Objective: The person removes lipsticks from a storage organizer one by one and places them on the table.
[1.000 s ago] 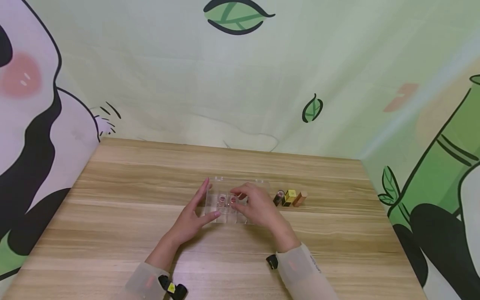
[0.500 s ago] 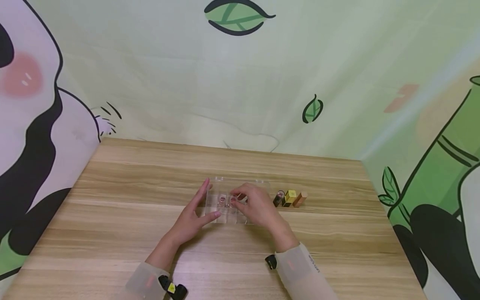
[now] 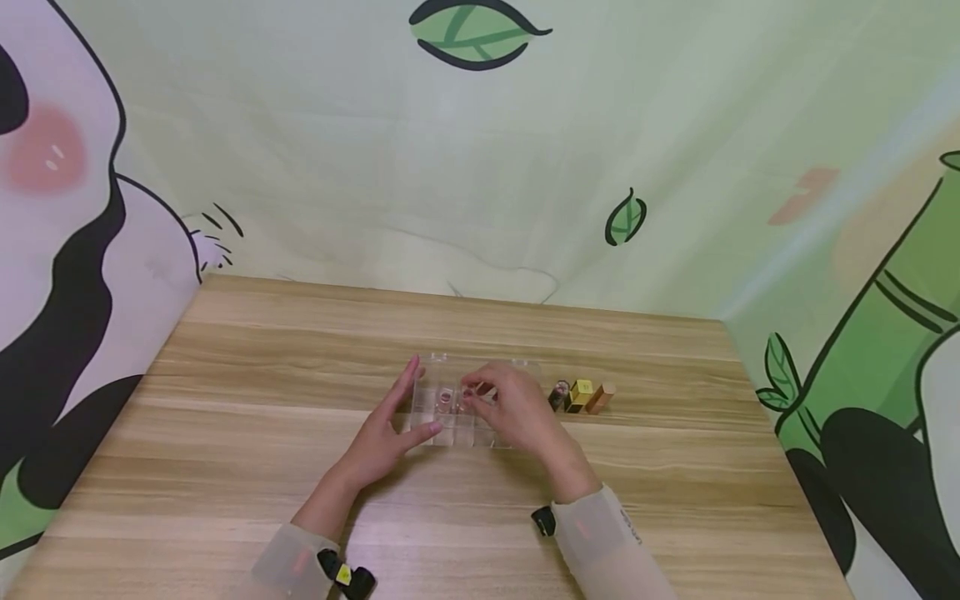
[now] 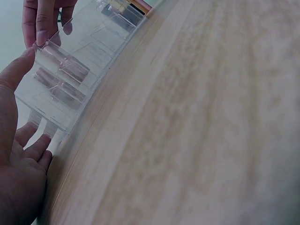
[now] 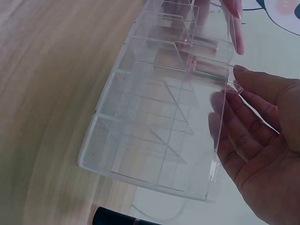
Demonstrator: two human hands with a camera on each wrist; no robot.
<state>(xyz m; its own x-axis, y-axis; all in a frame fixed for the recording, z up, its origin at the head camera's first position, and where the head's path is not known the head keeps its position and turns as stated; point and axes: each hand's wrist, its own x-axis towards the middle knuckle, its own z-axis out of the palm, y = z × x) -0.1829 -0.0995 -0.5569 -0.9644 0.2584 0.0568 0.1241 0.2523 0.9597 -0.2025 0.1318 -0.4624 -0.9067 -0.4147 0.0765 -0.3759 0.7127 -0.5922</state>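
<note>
A clear compartmented organizer (image 3: 442,437) stands on the table between both hands. My left hand (image 3: 378,446) is at its left end, fingers straight and spread, the thumb near the upper edge in the left wrist view. With thumb and fingertips, my right hand (image 3: 517,408) pinches the clear top end of a pinkish lipstick (image 5: 208,69) that sits in one compartment, its end poking out past the rim. A second lipstick (image 3: 445,400) in a similar clear tube occupies the compartment to its left. Fingers of the right hand partly cover the held lipstick in the head view.
Right of the organizer stand a black tube (image 3: 557,396), a yellow and black box (image 3: 579,397) and a copper-coloured tube (image 3: 600,398), close together. The wooden table (image 3: 300,333) meets a printed cloth backdrop (image 3: 337,167) at its far edge.
The right hand's fingertips have shifted slightly upward over the lipstick and cover more of its top. The left hand and the organizer stay where they were.
</note>
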